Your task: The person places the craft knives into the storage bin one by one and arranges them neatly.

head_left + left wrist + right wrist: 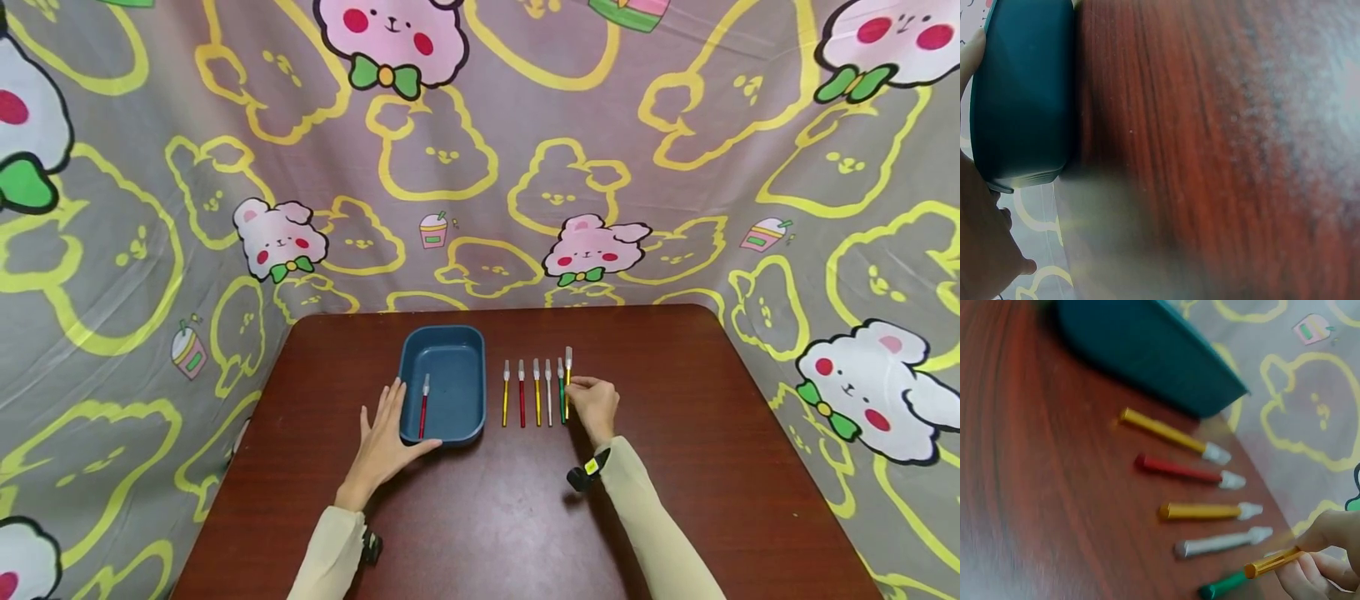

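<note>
My right hand point(594, 408) pinches a gold craft knife point(568, 360) with a clear cap, at the right end of a row. In the right wrist view its gold handle point(1269, 563) sticks out from the fingertips, over the green craft knife point(1225, 585). My left hand point(384, 448) rests against the left side and near rim of a blue plastic tray point(480, 375), fingers spread and thumb stretched out. Inside the tray lies a red craft knife point(423, 408). The left wrist view shows the tray's outer wall point(1025, 94) and part of the hand.
Left of the green knife lie a silver craft knife point(549, 392), a yellow one point(537, 396), a red one point(522, 400) and another yellow one point(506, 400), caps pointing away. They lie on a dark red-brown wooden table point(495, 517). A patterned cloth point(480, 167) hangs around it.
</note>
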Tool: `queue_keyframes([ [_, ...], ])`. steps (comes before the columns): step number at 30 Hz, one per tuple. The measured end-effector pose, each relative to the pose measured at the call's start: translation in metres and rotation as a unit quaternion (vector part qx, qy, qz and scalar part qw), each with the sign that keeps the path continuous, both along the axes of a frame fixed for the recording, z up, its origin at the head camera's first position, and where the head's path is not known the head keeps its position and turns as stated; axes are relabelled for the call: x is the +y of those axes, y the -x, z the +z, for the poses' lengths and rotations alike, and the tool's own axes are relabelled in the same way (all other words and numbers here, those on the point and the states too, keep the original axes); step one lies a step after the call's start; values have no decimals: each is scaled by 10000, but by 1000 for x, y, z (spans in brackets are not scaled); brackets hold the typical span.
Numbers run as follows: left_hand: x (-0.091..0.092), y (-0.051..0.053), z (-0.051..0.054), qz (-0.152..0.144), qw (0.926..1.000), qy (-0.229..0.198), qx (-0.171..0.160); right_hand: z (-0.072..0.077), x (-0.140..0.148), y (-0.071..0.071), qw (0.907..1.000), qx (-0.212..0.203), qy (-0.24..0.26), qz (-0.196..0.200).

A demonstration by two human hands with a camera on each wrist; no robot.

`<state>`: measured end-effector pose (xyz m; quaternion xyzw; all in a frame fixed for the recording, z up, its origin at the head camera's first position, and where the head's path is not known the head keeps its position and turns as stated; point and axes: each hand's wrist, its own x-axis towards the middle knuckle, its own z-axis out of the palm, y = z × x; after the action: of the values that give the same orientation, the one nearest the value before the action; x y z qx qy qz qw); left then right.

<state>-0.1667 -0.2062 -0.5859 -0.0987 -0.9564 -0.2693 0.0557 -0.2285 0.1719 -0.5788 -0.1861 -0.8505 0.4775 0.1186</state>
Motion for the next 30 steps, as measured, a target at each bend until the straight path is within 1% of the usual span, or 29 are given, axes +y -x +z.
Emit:
queue_keyframes([
  [3,0,0,0,-1,10000,-29,-7,5,-4,1,9989,124,419,154],
  [6,0,0,0,10,10000,-42,-16,11,-10,1,9971,94,703,270],
  [9,0,0,0,24,10000,-35,-19,16,-16,1,9964,47,799,270],
  [11,0,0,0,27,10000,-21,-21,18,-21,1,9936,38,1095,261],
  [13,0,0,0,31,10000,-2,-25,19,-26,1,9892,35,1439,293],
  [16,0,-1,0,30,10000,13,-37,22,-35,1,9778,57,2053,414],
  [19,-1,0,1,29,10000,23,-55,24,-45,0,9691,77,2397,573],
  [25,0,0,0,21,10000,28,-42,33,-66,-1,9595,177,2725,697],
  [30,0,0,-1,20,10000,6,-35,38,-83,0,9576,124,2777,752],
])
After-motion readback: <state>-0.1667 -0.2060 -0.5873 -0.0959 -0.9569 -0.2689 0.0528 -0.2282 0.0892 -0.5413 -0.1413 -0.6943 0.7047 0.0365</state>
